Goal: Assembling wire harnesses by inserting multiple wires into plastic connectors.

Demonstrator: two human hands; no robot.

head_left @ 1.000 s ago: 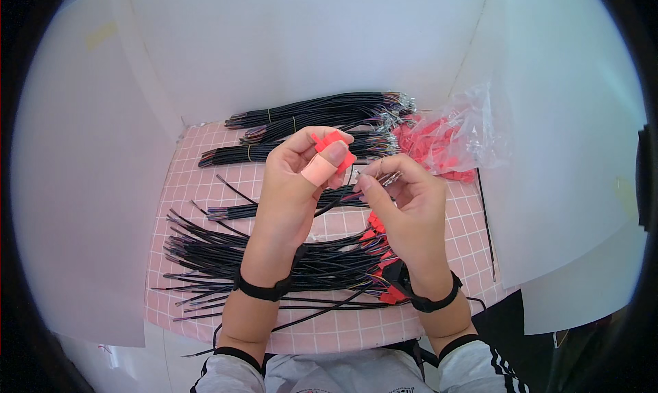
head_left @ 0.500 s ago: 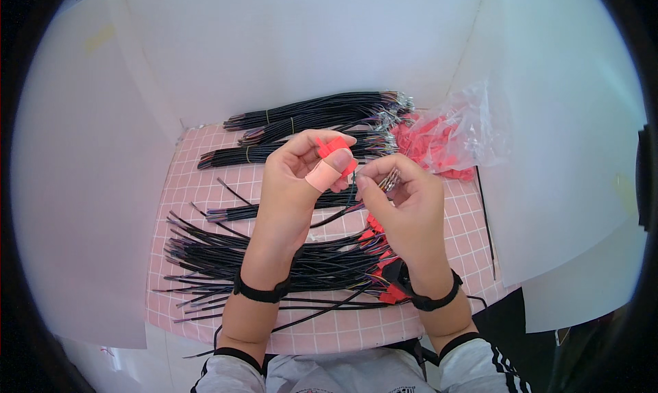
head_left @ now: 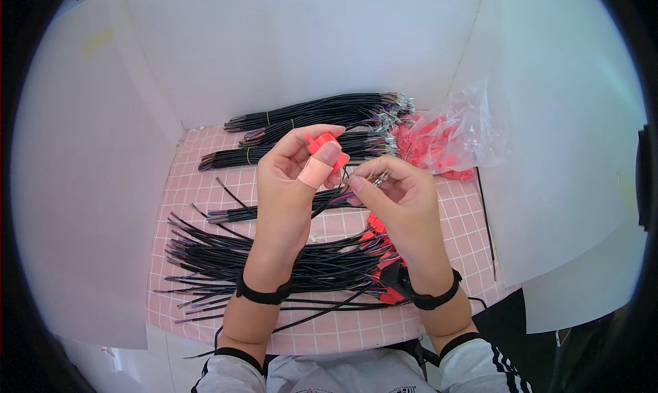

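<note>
My left hand (head_left: pixel 284 180) is closed around a red plastic connector housing (head_left: pixel 338 161), pressed between the thumb and fingers. A pink bandage (head_left: pixel 314 173) wraps that thumb. Just to the right and slightly lower, my right hand (head_left: pixel 408 204) pinches thin wires with shiny metal terminals (head_left: pixel 381 178) fanned out at their ends. One thin wire runs between my right fingertips and the housing; whether it sits inside is too small to tell. The wires belong to a black cable (head_left: pixel 322 206) trailing down and left beneath my hands.
Bundles of black cables (head_left: pixel 315 108) lie at the back of the pink checkered table (head_left: pixel 199 259). A clear bag of red housings (head_left: pixel 439 143) stands at the back right. Nearer me is a pile of cables (head_left: pixel 322 256) with red connectors (head_left: pixel 392 296). White sheets (head_left: pixel 308 43) surround the table.
The left hand with the red housing has shifted slightly left and turned a little. My right hand has moved slightly left with the wires.
</note>
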